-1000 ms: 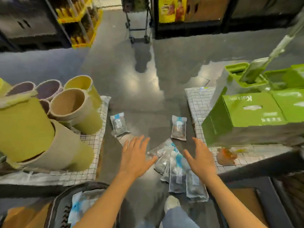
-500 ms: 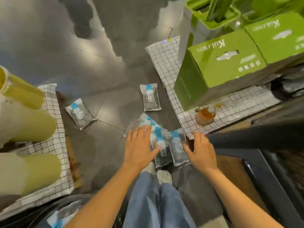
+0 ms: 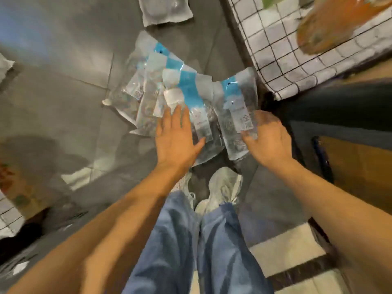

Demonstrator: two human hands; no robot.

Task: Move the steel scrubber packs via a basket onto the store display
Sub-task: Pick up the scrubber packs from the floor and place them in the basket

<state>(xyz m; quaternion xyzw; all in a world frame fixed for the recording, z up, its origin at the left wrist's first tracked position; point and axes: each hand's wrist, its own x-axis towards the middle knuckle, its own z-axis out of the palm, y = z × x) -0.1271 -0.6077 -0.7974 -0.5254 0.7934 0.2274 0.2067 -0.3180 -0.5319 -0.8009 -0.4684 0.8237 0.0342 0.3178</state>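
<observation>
The steel scrubber packs (image 3: pixel 191 90) lie fanned and overlapping on the floor (image 3: pixel 63 92) at your 12 o'clock. Your left hand (image 3: pixel 176 136) rests flat and wide on their near edge. Your right hand (image 3: pixel 269 139) touches the 1 o'clock pack, but blur hides whether it grips. If you scoop them together, they could slide apart and spill, because they are slick clear film sleeves, flat and floppy, with blue header strips.

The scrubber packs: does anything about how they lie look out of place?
Yes. The scrubber packs lie in an overlapping, fanned heap on the floor, just before the person's shoes. One lone pack lies apart from them, cut off by the frame's top. The left hand rests flat on the heap.
</observation>
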